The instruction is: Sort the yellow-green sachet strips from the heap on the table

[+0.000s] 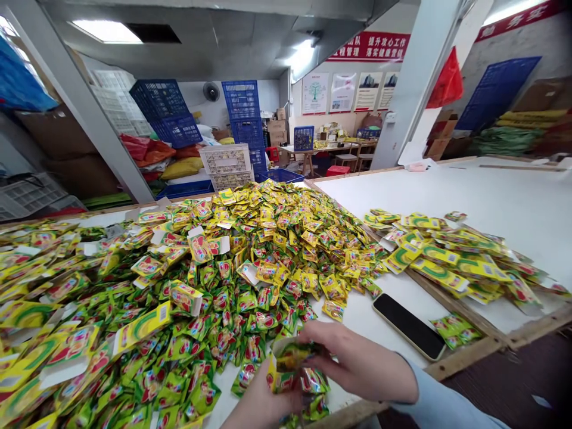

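At the table's front edge my left hand (263,400) is closed around a small yellow and green carton (277,381), its white flap raised. My right hand (353,363) pinches a shiny green and yellow candy packet (292,356) at the carton's open top. Its fingertips are partly blurred, so I cannot tell how many packets it holds. More green packets (315,381) lie just under and beside my hands. A large heap of small packets (250,298) spreads in front of me, with flat and open cartons (145,326) strewn over its left part.
A black-screened phone (409,326) lies to the right of my hands, beside a green packet strip (456,330). Flat yellow cartons (447,256) are piled across the wooden table ridge (460,301). Blue crates (243,119) and a white crate (226,159) stand beyond the table.
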`<state>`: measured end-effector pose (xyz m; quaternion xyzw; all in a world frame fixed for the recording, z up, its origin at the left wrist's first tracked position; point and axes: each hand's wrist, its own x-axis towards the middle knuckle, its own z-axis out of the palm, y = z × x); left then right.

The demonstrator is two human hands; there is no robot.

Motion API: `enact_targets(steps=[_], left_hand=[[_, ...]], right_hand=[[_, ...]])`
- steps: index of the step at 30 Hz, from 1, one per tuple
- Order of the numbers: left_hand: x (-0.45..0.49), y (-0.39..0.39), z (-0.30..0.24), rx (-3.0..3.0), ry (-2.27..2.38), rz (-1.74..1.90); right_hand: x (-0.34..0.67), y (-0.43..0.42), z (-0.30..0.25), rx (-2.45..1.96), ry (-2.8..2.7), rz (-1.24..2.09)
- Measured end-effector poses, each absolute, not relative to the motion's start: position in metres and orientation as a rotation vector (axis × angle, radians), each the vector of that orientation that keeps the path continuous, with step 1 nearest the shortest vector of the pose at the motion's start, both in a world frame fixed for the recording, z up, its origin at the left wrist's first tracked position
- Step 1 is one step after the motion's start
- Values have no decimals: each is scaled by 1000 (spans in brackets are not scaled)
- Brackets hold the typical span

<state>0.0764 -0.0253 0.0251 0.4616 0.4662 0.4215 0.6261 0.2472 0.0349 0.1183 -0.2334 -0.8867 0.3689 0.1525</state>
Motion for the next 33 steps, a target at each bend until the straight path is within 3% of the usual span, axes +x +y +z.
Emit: enact_targets(steps=[13, 19, 23, 26, 30, 33], left_hand=[[84, -33, 29, 1084, 1114, 848], [93, -41, 23, 1165, 950, 791], [101, -42, 10, 1300, 1075, 799], [97, -39, 8, 1443, 1233, 823], [83, -29, -1, 1770, 1778, 766], [74, -21, -23, 1938, 2040, 642]], right_hand=[[255, 32, 117, -698, -2505, 1004], [262, 16, 91, -537, -2592, 1380], [277, 8, 76, -729, -2480, 1283], [322, 39, 79, -959, -2310, 973], [398, 108, 94, -1604, -1925, -157], [405, 134, 85, -1570, -2060, -338]])
